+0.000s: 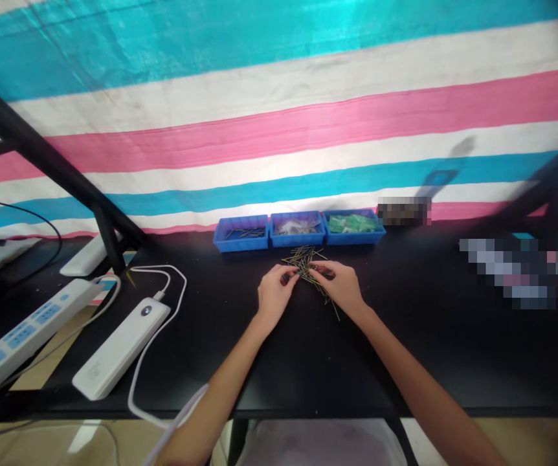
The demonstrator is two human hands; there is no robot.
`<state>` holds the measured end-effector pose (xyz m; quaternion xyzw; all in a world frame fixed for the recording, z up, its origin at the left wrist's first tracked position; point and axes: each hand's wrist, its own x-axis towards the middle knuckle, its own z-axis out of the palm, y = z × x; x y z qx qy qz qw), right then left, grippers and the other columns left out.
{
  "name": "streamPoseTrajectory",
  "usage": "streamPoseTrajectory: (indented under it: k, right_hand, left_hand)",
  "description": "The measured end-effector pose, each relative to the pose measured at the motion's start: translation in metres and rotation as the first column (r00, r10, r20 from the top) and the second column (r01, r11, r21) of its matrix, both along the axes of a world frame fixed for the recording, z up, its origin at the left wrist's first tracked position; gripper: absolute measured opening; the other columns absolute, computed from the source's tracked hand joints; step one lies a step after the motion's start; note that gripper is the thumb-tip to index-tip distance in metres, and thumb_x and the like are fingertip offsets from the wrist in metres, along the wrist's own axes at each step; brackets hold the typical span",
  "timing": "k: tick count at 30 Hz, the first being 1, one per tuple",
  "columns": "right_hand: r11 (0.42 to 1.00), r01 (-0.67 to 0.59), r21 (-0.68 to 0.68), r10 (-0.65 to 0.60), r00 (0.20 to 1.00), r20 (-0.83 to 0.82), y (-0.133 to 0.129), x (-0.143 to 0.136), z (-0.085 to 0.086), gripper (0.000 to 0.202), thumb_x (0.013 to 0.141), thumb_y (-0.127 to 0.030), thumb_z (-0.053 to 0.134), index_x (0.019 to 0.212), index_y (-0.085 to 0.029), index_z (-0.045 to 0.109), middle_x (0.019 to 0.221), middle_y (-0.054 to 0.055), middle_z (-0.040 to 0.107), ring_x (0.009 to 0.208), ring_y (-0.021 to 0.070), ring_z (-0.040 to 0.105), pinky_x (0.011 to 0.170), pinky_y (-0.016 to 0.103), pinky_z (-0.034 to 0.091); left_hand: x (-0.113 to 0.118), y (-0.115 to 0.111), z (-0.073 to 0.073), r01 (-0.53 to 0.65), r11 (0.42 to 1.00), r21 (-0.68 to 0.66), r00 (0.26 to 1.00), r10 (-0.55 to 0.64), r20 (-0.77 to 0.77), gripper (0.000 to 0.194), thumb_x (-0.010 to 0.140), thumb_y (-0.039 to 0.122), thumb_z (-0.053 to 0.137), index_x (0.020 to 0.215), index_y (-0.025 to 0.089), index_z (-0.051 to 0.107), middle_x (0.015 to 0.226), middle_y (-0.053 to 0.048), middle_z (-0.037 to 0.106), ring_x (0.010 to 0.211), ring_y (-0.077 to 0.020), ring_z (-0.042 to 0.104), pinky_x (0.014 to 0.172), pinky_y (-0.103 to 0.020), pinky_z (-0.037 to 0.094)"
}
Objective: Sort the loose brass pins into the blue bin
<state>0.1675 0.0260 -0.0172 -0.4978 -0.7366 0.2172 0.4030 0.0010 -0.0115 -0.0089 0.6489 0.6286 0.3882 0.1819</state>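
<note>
A loose pile of thin, straight sticks (302,254), dark with gold-coloured parts, lies crisscrossed on the black table. At its left side my left hand (276,290) is closed, thumb and fingertips pinched on some of the sticks. My right hand (340,283) is closed as well, its fingertips pinching sticks at the pile's right side, close to the left fingertips. Several sticks poke out below and behind the fingers. How many each hand grips is hidden.
Behind the pile stand three blue bins: the left bin (241,242) holds similar dark sticks, the middle bin (297,238) clear bags, the right bin (357,234) green packets. A white power bank (121,349) with a cable (138,369) and a power strip (31,336) lie left.
</note>
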Motion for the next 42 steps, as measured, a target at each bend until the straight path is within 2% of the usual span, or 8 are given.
streamPoseTrajectory:
  k: [9, 15, 22, 25, 30, 33, 39, 42]
  right_hand:
    - [0.997, 0.049, -0.063, -0.062, 0.972, -0.225, -0.004, -0.004, 0.013, 0.023, 0.072, -0.041, 0.063, 0.083, -0.021, 0.071, 0.076, 0.003, 0.068, 0.066, 0.0172, 0.061, 0.061, 0.028, 0.048]
    - [0.983, -0.038, -0.182, -0.044, 0.904, -0.425, -0.005, -0.006, 0.017, 0.026, 0.07, -0.039, 0.065, 0.082, -0.016, 0.07, 0.075, 0.006, 0.068, 0.066, 0.0182, 0.062, 0.062, 0.029, 0.05]
    - [0.987, -0.045, -0.152, -0.03, 0.89, -0.455, -0.005, -0.008, 0.019, 0.022, 0.069, -0.038, 0.066, 0.077, -0.018, 0.07, 0.084, 0.007, 0.068, 0.075, 0.0193, 0.063, 0.065, 0.029, 0.051]
    - [0.968, -0.079, -0.237, -0.058, 0.852, -0.52, -0.006, -0.008, 0.022, 0.024, 0.072, -0.036, 0.063, 0.083, -0.016, 0.069, 0.078, 0.006, 0.068, 0.068, 0.017, 0.063, 0.066, 0.029, 0.052]
    - [0.957, -0.117, -0.265, -0.045, 0.843, -0.536, -0.005, -0.006, 0.024, 0.031, 0.075, -0.039, 0.058, 0.09, -0.014, 0.068, 0.068, 0.005, 0.065, 0.055, 0.0126, 0.056, 0.053, 0.024, 0.047]
    - [0.935, -0.214, -0.283, 0.027, 0.839, -0.543, -0.006, -0.008, 0.023, 0.03, 0.074, -0.04, 0.06, 0.088, -0.015, 0.07, 0.064, 0.003, 0.063, 0.055, 0.0121, 0.055, 0.053, 0.024, 0.046]
    - [0.865, -0.366, -0.343, 0.082, 0.778, -0.623, -0.013, -0.013, 0.03, 0.034, 0.072, -0.04, 0.062, 0.096, -0.017, 0.068, 0.053, -0.001, 0.057, 0.049, 0.0097, 0.05, 0.048, 0.022, 0.043]
    - [0.838, -0.407, -0.363, 0.103, 0.771, -0.628, -0.015, -0.014, 0.033, 0.035, 0.075, -0.042, 0.059, 0.098, -0.017, 0.066, 0.05, -0.002, 0.054, 0.047, 0.009, 0.048, 0.047, 0.022, 0.041]
  left_hand:
    - [0.001, 0.001, 0.001, 0.072, 0.997, -0.003, 0.996, -0.072, 0.053, 0.023, 0.076, 0.034, 0.061, 0.095, 0.022, 0.066, 0.087, -0.001, 0.06, 0.055, -0.0078, 0.047, 0.054, -0.022, 0.04]
    - [0.009, 0.0, 0.007, 0.087, 0.994, 0.061, 0.974, -0.097, 0.205, 0.025, 0.079, 0.035, 0.057, 0.098, 0.02, 0.064, 0.08, -0.002, 0.057, 0.055, -0.008, 0.045, 0.052, -0.021, 0.038]
    - [0.012, -0.001, 0.01, 0.123, 0.992, 0.025, 0.949, -0.125, 0.289, 0.022, 0.077, 0.032, 0.06, 0.093, 0.019, 0.066, 0.08, -0.002, 0.058, 0.055, -0.0081, 0.046, 0.05, -0.021, 0.038]
    - [0.013, -0.001, 0.011, 0.118, 0.993, 0.023, 0.95, -0.12, 0.29, 0.024, 0.077, 0.032, 0.06, 0.096, 0.019, 0.065, 0.08, -0.002, 0.058, 0.055, -0.0081, 0.046, 0.05, -0.021, 0.037]
    - [0.015, -0.003, 0.012, 0.13, 0.991, 0.001, 0.933, -0.123, 0.339, 0.026, 0.077, 0.034, 0.059, 0.098, 0.019, 0.064, 0.082, -0.002, 0.06, 0.056, -0.008, 0.046, 0.051, -0.021, 0.037]
    - [0.017, -0.003, 0.014, 0.159, 0.986, -0.046, 0.89, -0.123, 0.439, 0.027, 0.076, 0.034, 0.059, 0.097, 0.018, 0.064, 0.083, -0.003, 0.06, 0.057, -0.0082, 0.046, 0.049, -0.021, 0.036]
    - [0.019, -0.006, 0.019, 0.314, 0.948, -0.059, 0.729, -0.2, 0.655, 0.019, 0.074, 0.03, 0.063, 0.086, 0.016, 0.065, 0.081, -0.003, 0.059, 0.059, -0.0085, 0.049, 0.056, -0.023, 0.04]
    - [0.021, -0.006, 0.019, 0.288, 0.956, -0.058, 0.687, -0.164, 0.708, 0.017, 0.07, 0.029, 0.066, 0.08, 0.016, 0.065, 0.081, -0.002, 0.058, 0.059, -0.008, 0.049, 0.056, -0.022, 0.04]
